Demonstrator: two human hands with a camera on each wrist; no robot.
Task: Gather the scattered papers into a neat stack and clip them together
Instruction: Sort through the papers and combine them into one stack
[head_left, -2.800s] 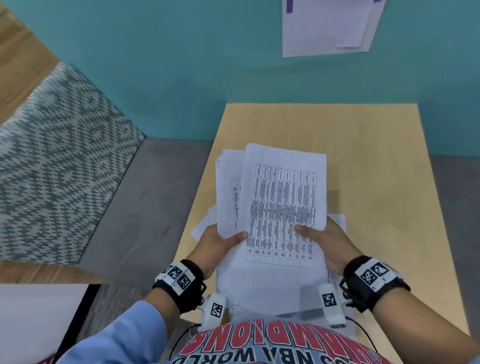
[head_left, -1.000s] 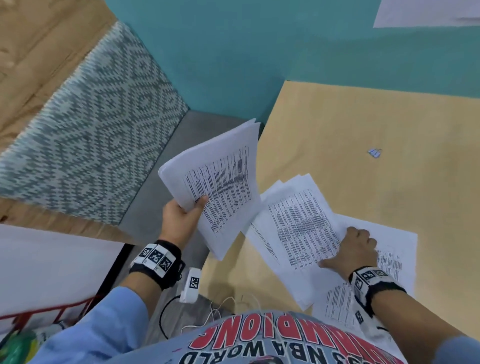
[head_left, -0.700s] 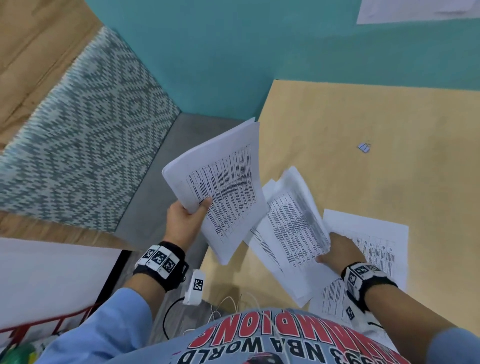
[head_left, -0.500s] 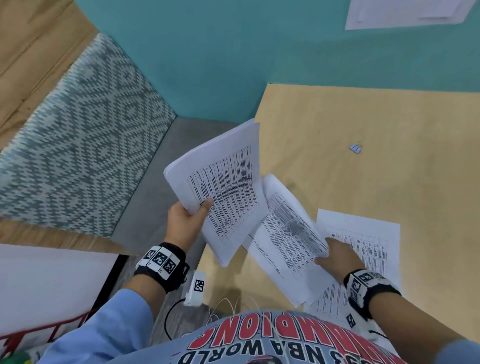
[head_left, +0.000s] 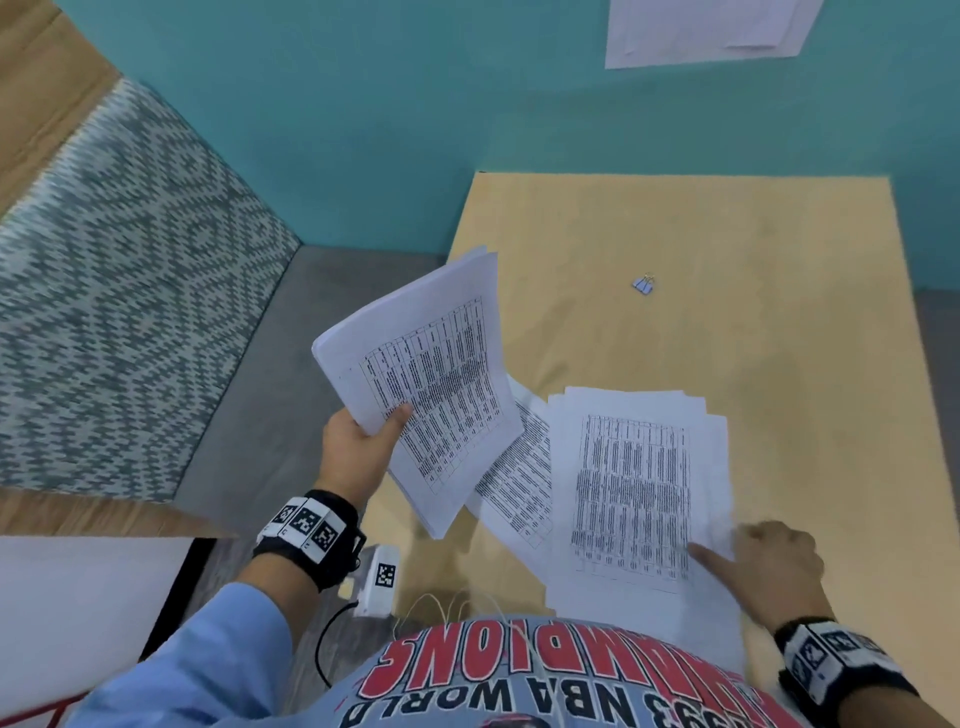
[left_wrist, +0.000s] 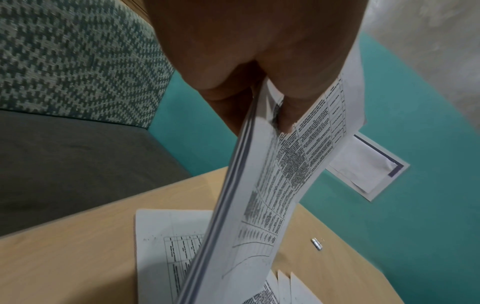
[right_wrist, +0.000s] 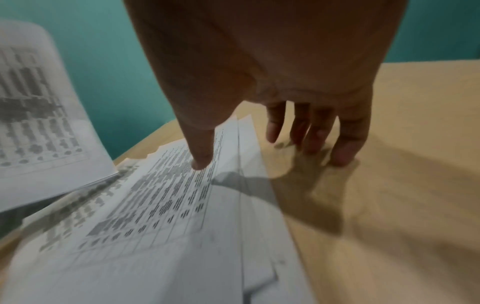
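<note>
My left hand grips a bundle of printed sheets by its lower left corner, raised and tilted over the table's left edge. In the left wrist view the thumb lies on top of the bundle and the fingers are under it. A loose pile of papers lies flat on the table in front of me, with one skewed sheet sticking out on its left. My right hand rests at the pile's lower right corner. Its thumb presses on the top sheet, its straight fingers touch the bare table. A small binder clip lies farther back.
The tan table stands against a teal wall with a white notice pinned up. A grey seat with a patterned cushion is on the left. A cable and a small white device hang near my waist.
My right hand has slid the lifted sheets to the right onto the sheet lying there, making one rough pile. The left hand keeps its bundle raised in about the same place.
</note>
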